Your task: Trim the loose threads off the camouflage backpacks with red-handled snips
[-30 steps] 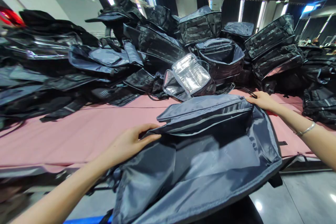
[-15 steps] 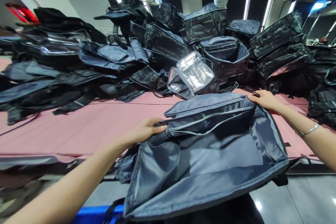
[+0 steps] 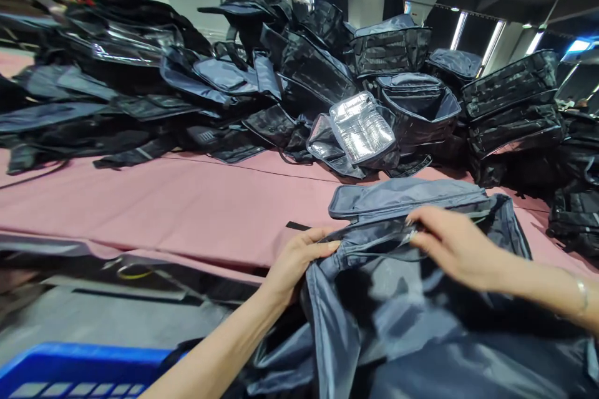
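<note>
An open bag [image 3: 421,330] with a blue-grey lining lies in front of me, its far edge resting on the pink-covered table. My left hand [image 3: 302,259] pinches the bag's rim at the left corner, thumb on the lining and fingers behind. Along the far inner wall, my right hand [image 3: 449,246] is closed on the edge of an inner pocket [image 3: 379,240], between thumb and fingertips. Beyond the hands, the bag's blue-grey flap [image 3: 407,196] lies folded back over the table. The near part of the bag sags below the table edge.
Dark bags with blue-grey linings are heaped along the back of the pink table [image 3: 187,209]. A silver-lined pouch [image 3: 362,128] sits at the front of the heap. A blue plastic crate [image 3: 84,368] stands low at the left.
My right hand has left the bag's right corner and moved left to the inner pocket's edge. My left hand still grips the left corner. The bag's near side has dropped and crumpled.
</note>
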The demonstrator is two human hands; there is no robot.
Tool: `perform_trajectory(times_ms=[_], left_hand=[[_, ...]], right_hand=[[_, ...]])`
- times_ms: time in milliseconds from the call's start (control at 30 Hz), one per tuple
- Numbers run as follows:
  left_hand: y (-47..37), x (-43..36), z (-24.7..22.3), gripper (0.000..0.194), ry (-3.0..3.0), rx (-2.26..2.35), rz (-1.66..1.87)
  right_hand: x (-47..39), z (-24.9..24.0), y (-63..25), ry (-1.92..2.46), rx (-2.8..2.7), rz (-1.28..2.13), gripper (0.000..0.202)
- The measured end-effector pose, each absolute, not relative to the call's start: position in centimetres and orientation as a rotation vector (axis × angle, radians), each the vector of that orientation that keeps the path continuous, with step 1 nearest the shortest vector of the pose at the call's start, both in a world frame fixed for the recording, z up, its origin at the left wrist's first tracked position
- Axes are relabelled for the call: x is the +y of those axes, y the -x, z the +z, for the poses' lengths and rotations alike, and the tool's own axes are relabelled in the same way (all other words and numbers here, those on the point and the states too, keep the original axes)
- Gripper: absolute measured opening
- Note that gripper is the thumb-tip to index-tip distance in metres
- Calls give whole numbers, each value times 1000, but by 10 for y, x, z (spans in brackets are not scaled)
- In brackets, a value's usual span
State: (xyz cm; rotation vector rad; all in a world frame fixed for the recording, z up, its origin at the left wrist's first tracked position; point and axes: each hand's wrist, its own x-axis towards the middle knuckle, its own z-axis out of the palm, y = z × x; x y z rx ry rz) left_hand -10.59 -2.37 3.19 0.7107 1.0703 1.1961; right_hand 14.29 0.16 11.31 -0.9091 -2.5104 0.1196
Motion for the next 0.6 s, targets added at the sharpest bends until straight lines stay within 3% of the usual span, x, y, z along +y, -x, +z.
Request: perform_trajectory(times_ms=[133, 333, 600], left_hand=[[100, -25, 27, 38, -638, 1007, 1230], [103, -30, 13, 42, -577, 959, 1310], [103, -33, 8, 42, -634, 1012, 1361]], right_hand=[[-18, 77, -109, 574, -2589, -31, 26], [-16, 41, -91, 645, -2517, -73, 32], [-23, 29, -83, 810, -2548, -229, 31]])
